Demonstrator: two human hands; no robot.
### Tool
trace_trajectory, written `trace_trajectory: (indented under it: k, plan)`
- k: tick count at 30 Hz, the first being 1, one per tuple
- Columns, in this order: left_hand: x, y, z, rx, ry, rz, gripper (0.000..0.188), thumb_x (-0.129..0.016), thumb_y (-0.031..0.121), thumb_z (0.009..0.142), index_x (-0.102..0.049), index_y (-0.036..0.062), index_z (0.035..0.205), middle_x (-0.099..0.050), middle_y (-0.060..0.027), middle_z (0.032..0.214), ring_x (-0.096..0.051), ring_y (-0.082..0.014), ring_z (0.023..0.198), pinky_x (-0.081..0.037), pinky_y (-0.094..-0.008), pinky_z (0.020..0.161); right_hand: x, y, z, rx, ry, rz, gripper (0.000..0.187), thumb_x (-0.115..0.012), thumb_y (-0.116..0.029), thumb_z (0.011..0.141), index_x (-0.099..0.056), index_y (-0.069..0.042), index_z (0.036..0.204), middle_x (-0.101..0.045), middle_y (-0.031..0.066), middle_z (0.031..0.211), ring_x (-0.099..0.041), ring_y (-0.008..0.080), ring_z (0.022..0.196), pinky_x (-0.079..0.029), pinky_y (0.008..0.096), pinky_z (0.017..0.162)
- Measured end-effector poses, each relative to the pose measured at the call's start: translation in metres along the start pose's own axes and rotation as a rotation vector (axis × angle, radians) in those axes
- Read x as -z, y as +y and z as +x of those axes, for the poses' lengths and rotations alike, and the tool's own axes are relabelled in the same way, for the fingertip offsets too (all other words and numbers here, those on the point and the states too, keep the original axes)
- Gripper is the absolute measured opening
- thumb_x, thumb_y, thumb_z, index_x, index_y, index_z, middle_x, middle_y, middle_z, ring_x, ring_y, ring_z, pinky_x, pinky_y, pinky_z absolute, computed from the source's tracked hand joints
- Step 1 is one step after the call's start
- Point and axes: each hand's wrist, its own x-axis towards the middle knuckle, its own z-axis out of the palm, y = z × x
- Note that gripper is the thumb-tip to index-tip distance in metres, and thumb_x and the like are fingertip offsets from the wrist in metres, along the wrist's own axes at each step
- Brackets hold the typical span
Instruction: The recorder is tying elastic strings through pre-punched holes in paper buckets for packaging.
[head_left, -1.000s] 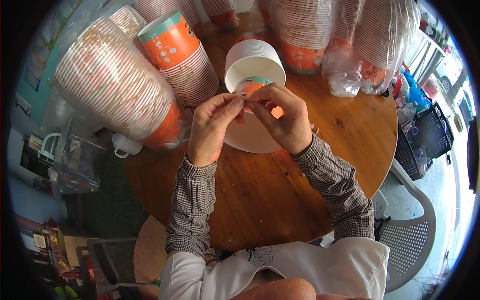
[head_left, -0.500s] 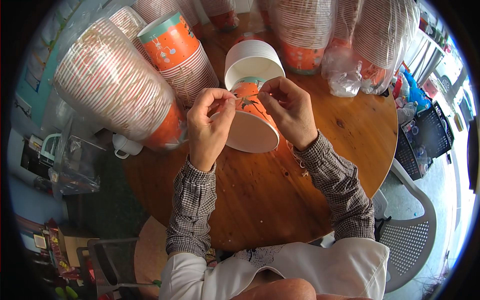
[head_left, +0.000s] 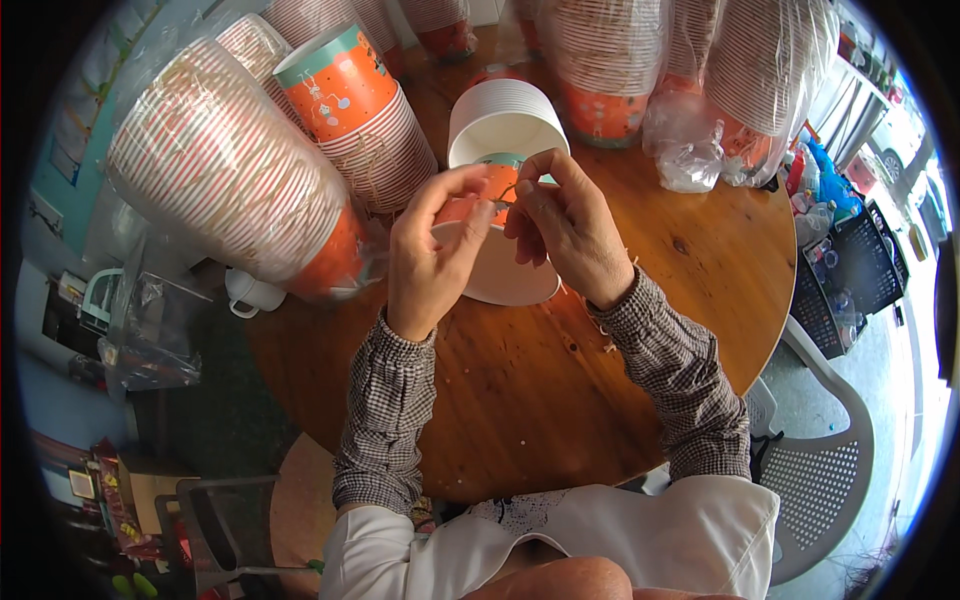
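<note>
My right hand [head_left: 572, 228] pinches a thin brown string [head_left: 503, 200] between thumb and forefinger. Close beside it, my left hand [head_left: 425, 245] has its thumb and forefinger apart; whether a fingertip touches the string is hard to tell. Under both hands, an orange paper bucket [head_left: 498, 182] with a teal band lies tilted on the round wooden table [head_left: 480, 400], its white mouth toward me. The hands cover part of its side. Just behind it lies a stack of white-rimmed paper buckets [head_left: 507, 105], opening facing me.
Plastic-wrapped bucket stacks [head_left: 230, 160] lean at the left, near an unwrapped stack [head_left: 345, 90] and a white mug [head_left: 255, 292]. More wrapped stacks [head_left: 610, 70] stand far right beside a crumpled plastic bag [head_left: 688, 150]. A grey chair [head_left: 820, 480] and black crate [head_left: 865, 265] are right of the table.
The string was stretched between both pinching hands; now my left thumb and forefinger have parted. My right hand has turned slightly with its fingers lower, the string still in its pinch.
</note>
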Motion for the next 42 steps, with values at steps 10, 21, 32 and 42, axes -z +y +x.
trace_trajectory:
  k: [10,21,32,42]
  plan:
    - [-0.002,-0.006,-0.004,-0.071,-0.082,0.205,0.009,-0.071,0.007,0.082,-0.068,0.0043,0.090,-0.069,-0.0061,0.087,-0.065,-0.0200,0.081,-0.047,-0.0325,0.083,0.009,-0.012,-0.002,0.046,0.037,0.277,0.007,-0.055,-0.007,0.095,-0.050,-0.006,0.099,-0.053,-0.0018,0.067,-0.044,0.0034,0.050,-0.033,0.0195,0.043]
    - [-0.017,-0.038,-0.019,-0.354,-0.061,0.369,0.008,-0.069,0.013,0.085,-0.067,0.0068,0.089,-0.068,-0.0026,0.089,-0.065,-0.0200,0.089,-0.040,-0.0401,0.096,0.047,-0.055,-0.011,0.376,0.089,0.621,0.008,-0.051,-0.007,0.097,-0.053,-0.010,0.104,-0.035,-0.0043,0.062,-0.031,0.0058,0.048,-0.027,0.0204,0.045]
    - [-0.011,-0.016,-0.028,-0.656,-0.203,0.563,0.027,-0.065,0.001,0.075,-0.066,0.0085,0.101,-0.063,-0.0024,0.092,-0.062,-0.0211,0.086,-0.048,-0.0353,0.076,0.040,-0.068,-0.019,0.430,0.108,0.642,0.010,-0.051,-0.009,0.098,-0.052,-0.009,0.107,-0.038,-0.0036,0.064,-0.034,0.0066,0.050,-0.030,0.0216,0.045]
    - [0.007,0.004,-0.001,-0.192,-0.357,0.535,0.023,-0.062,-0.003,0.079,-0.063,0.0035,0.102,-0.063,-0.0109,0.086,-0.062,-0.0290,0.076,-0.050,-0.0374,0.066,0.021,-0.079,-0.039,0.429,0.079,0.401,0.011,-0.055,-0.006,0.095,-0.052,-0.004,0.106,-0.052,-0.0005,0.062,-0.044,0.0054,0.047,-0.035,0.0204,0.041]
